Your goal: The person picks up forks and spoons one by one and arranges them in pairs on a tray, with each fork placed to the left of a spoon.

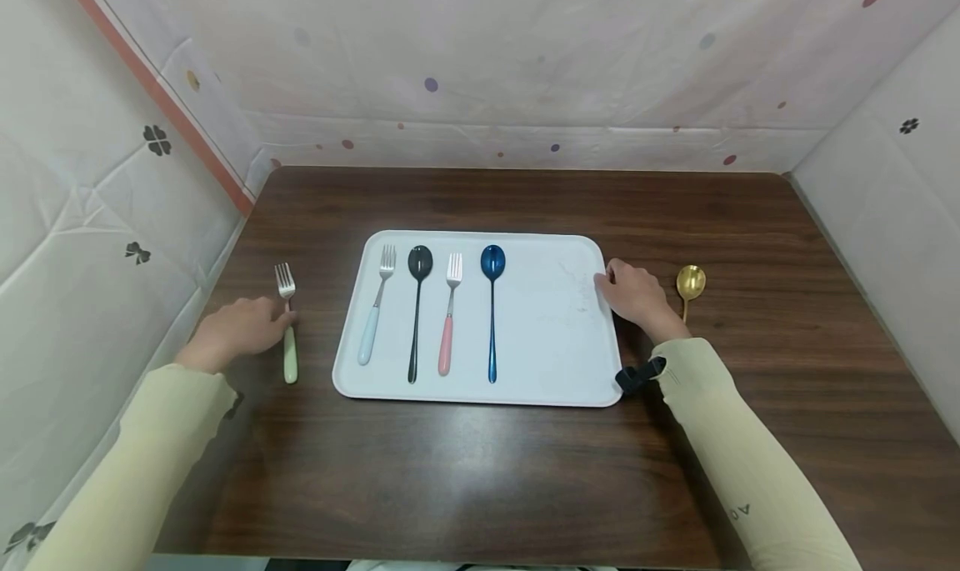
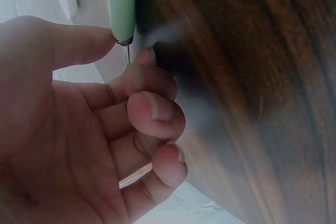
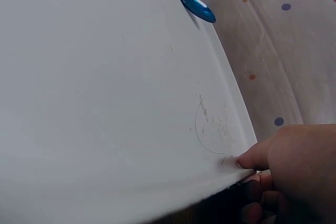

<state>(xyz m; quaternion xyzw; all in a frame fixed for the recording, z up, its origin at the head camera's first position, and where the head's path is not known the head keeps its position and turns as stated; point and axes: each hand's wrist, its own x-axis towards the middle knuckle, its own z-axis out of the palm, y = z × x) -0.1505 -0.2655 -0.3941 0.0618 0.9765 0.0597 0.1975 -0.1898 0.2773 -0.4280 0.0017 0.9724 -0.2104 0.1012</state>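
On the left side of the table, my left hand [image 1: 240,329] pinches a fork with a light green handle [image 1: 290,363] between thumb and fingertips. The left wrist view has the grip near the end of the green handle [image 2: 120,6], where the metal neck starts. My right hand [image 1: 641,298] holds the right edge of a white tray [image 1: 555,338], its thumb over the rim and its other fingers curled below. Lying on the tray are a fork with a light blue handle [image 1: 368,338], a black spoon [image 1: 420,262], a fork with a pink handle [image 1: 446,346] and a blue spoon [image 1: 492,261].
A gold spoon [image 1: 691,282] lies right of the tray, its handle partly hidden behind my right arm. The brown wooden table [image 1: 465,479] meets patterned cloth walls [image 1: 510,71] at the back and both sides.
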